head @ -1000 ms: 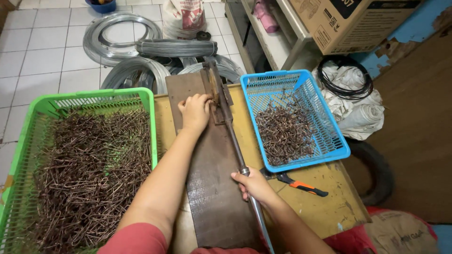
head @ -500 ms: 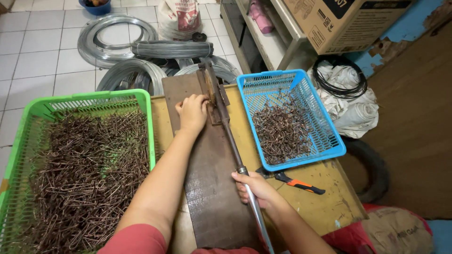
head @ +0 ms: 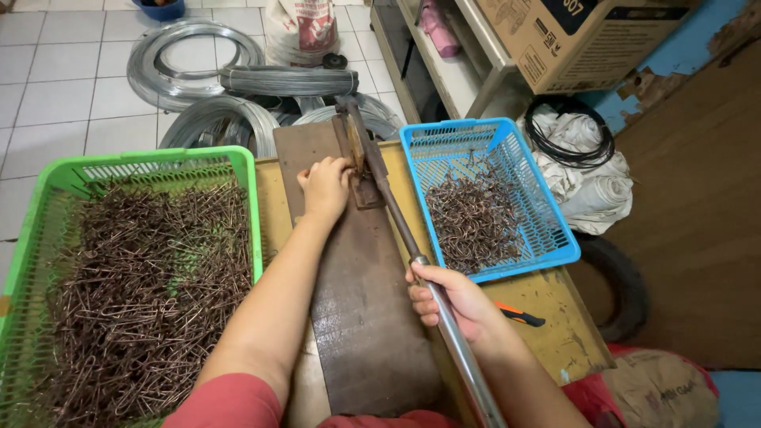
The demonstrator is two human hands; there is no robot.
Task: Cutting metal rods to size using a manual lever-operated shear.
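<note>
The fingers of the right hand (head: 453,301) are wrapped tight around a long steel lever handle (head: 444,317), a shiny grey pipe that runs from the lower edge of the view up and away to a rusty brown metal bending head (head: 361,162). The left hand (head: 325,186) lies at the left side of that head, fingers curled down against it; whether they pinch a piece of wire there cannot be told, since the fingertips hide the spot. Head and lever are mounted on a long dark, worn wooden plank (head: 361,317) that lies lengthwise down the middle of a yellowish, stained wooden table (head: 555,325).

Just right of the lever stands a blue plastic mesh basket (head: 555,246), holding a loose heap of short bent brown wire pieces (head: 472,222). Left of the plank, touching the table's edge, is a larger green plastic mesh crate (head: 246,198) filled with a dense pile of longer brown wire rods (head: 135,293). An orange-and-black handled tool (head: 519,315) lies on the table just beside the right wrist.

Beyond the table, coils of grey steel wire (head: 190,59) rest on the white tiled floor (head: 55,87). A brown cardboard box (head: 587,40) sits on a shelf at the upper right, with a bundle of white cloth (head: 590,190) below it
</note>
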